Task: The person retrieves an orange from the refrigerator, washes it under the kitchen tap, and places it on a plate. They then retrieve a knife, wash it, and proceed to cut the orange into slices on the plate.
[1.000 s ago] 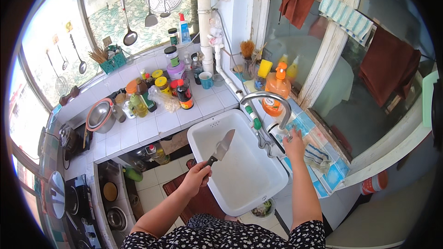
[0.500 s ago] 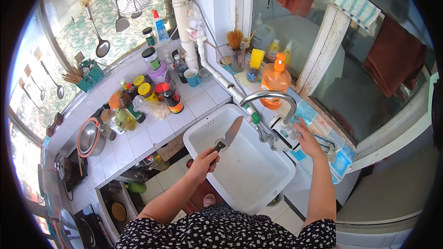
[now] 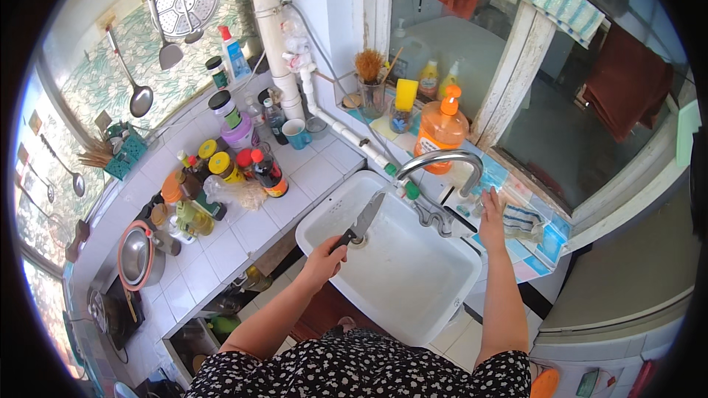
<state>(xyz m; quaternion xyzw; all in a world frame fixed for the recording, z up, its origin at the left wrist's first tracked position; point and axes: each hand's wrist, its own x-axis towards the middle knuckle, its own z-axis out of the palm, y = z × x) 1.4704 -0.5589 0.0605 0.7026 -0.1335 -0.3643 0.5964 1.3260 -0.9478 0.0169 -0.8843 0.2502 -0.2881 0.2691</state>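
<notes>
Left hand [image 3: 325, 262]: closed round the black handle of a knife [image 3: 363, 222], blade pointing up and away from it, over the sink [image 3: 435, 306]. Right hand [image 3: 491, 210]: fingers stretched, gripping nothing visible, just beside the tap [image 3: 445, 155]; contact with its knob can't be told.

Risks, by judgement. The blade reaches out ahead of the left hand, its tip near the tap's spout. A careless swing of that wrist could knock metal on metal, or chip the basin. Whether water runs can't be made out; a wet handle could turn in the fist and drop the knife into the sink below. If the right hand crosses toward the left, it meets the blade: a cut, most likely while the eyes are on the tap.

Just right of the right hand, a striped cloth [image 3: 522, 221]; a backward sweep of the fingers could drag it. Beyond that hand, up and left, an orange bottle [image 3: 442, 131], tall, near the tap; a bumped elbow of pipe could topple it.
</notes>
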